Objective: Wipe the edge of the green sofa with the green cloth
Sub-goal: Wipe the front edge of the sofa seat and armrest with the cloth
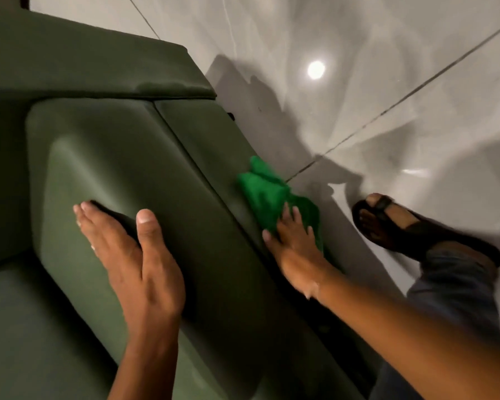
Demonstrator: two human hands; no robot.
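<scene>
A glossy pale tiled floor (387, 82) runs along the outer side of a dark green sofa (98, 67), with a ceiling light mirrored in the tiles.

The green cloth (267, 194) lies bunched against the sofa's outer edge (214, 157), on the side panel that drops toward the floor. The right hand (293, 241) presses flat on its near end, fingers spread and extended; the grip is an open palm pinning the cloth to the upholstery, not a closed fist around it. The free half of the cloth stands up in loose folds beyond the fingertips.

It looks light, soft and limp, so it will likely crumple and slide under pressure instead of keeping a shape. A flat palm over its middle, or a pinch of the gathered folds, seems the best hold for dragging it along the edge without it rolling out from under the hand.

The left hand (133, 255) rests open on the cushion (113, 168), thumb apart, holding nothing, apparently as a brace. A sandalled foot (401, 223) stands on the floor just beside the sofa.
</scene>
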